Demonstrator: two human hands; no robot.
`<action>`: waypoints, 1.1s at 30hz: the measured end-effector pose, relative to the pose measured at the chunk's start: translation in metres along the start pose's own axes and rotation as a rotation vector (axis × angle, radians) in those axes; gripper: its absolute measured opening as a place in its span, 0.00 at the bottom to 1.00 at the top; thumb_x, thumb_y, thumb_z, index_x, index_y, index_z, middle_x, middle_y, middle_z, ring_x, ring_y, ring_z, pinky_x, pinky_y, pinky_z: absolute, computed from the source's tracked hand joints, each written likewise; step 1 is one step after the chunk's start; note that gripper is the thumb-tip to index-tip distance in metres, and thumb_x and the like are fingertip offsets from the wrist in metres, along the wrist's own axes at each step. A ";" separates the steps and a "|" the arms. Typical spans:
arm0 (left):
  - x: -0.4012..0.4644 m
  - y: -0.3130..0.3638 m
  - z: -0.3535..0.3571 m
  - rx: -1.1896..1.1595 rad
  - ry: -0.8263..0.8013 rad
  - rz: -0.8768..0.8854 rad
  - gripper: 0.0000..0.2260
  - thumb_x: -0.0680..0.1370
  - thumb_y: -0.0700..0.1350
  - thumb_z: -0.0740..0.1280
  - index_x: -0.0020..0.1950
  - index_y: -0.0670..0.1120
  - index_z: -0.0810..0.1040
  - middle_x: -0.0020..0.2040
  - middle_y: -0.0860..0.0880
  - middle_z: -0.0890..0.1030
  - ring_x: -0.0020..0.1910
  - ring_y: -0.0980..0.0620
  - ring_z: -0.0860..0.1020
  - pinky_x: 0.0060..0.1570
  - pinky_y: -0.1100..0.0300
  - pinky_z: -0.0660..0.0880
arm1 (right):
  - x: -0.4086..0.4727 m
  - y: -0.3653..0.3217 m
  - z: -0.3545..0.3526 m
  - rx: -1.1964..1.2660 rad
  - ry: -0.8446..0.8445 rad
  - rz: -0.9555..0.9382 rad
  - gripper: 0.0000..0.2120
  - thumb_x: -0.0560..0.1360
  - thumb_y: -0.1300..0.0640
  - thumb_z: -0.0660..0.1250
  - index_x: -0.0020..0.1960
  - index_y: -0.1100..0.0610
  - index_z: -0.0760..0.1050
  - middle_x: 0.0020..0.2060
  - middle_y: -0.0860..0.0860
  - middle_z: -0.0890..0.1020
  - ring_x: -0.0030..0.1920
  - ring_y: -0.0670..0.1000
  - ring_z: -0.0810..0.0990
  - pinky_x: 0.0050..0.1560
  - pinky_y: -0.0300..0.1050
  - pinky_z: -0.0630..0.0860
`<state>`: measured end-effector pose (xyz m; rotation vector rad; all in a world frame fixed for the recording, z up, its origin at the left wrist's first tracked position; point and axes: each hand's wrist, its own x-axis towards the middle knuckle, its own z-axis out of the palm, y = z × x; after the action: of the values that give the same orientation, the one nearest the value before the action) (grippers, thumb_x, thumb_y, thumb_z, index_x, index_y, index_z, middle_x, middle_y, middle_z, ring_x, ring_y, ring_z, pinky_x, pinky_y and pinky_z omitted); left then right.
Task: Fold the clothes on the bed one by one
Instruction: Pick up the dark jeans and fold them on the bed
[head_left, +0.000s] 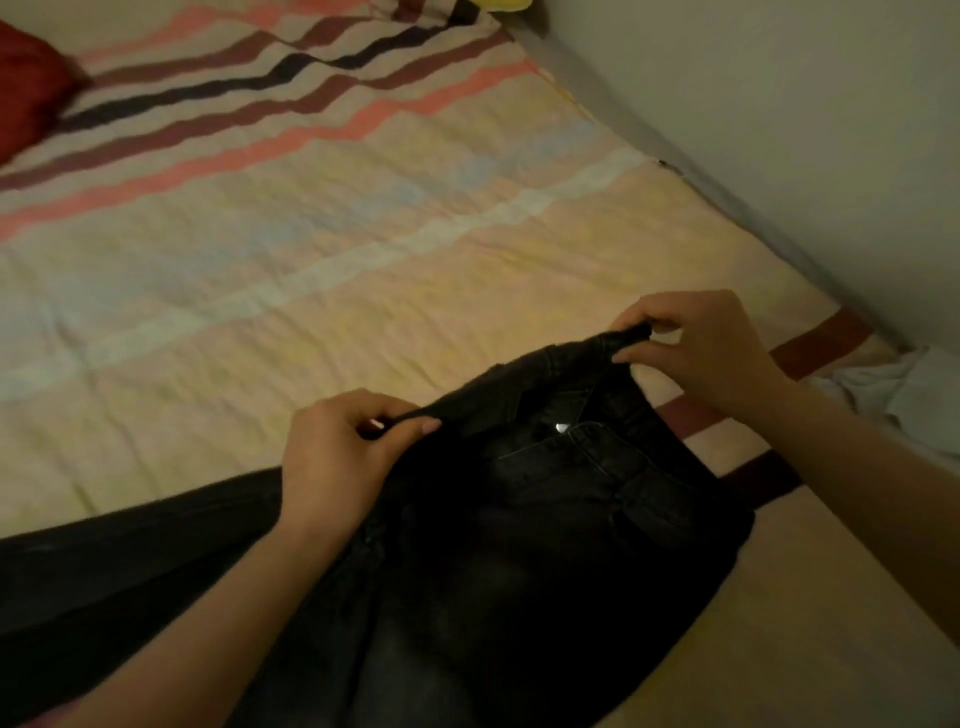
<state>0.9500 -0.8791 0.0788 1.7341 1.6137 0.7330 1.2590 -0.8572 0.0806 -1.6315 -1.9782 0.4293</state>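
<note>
Black jeans (519, 545) lie unfolded on the bed (311, 260), waistband lifted. Left hand (337, 457) and right hand (701, 348) each pinch the waistband. Folding barely begun; pale garment (904, 395) at right seemingly still waits.

Jeans (519, 545) lie on the near part of the bed (311, 249), legs running left. A cushion (31, 83) sits far left, a cloth (904, 389) right, beside the wall (779, 104).
</note>
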 end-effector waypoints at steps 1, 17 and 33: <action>-0.016 0.003 0.004 -0.038 -0.034 -0.032 0.03 0.68 0.50 0.75 0.37 0.56 0.82 0.36 0.58 0.82 0.36 0.60 0.79 0.39 0.61 0.76 | -0.012 0.000 -0.004 -0.001 -0.022 0.013 0.08 0.64 0.64 0.77 0.42 0.58 0.83 0.36 0.48 0.82 0.39 0.47 0.79 0.44 0.40 0.75; -0.169 0.007 0.143 -0.005 -0.280 -0.366 0.12 0.68 0.53 0.76 0.32 0.66 0.75 0.38 0.62 0.79 0.41 0.63 0.78 0.39 0.68 0.73 | -0.154 0.068 -0.007 -0.174 -0.290 0.099 0.12 0.62 0.72 0.76 0.43 0.61 0.84 0.43 0.56 0.85 0.42 0.57 0.83 0.46 0.45 0.75; -0.166 -0.017 0.200 -0.036 -0.380 -0.526 0.05 0.67 0.49 0.78 0.41 0.53 0.85 0.35 0.58 0.82 0.37 0.61 0.80 0.39 0.62 0.77 | -0.196 0.118 0.038 -0.016 -0.268 0.363 0.14 0.68 0.71 0.72 0.52 0.60 0.82 0.55 0.56 0.82 0.54 0.51 0.79 0.55 0.31 0.68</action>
<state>1.0787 -1.0613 -0.0557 1.2403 1.6602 0.1647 1.3561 -1.0184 -0.0551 -2.0406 -1.8665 0.8068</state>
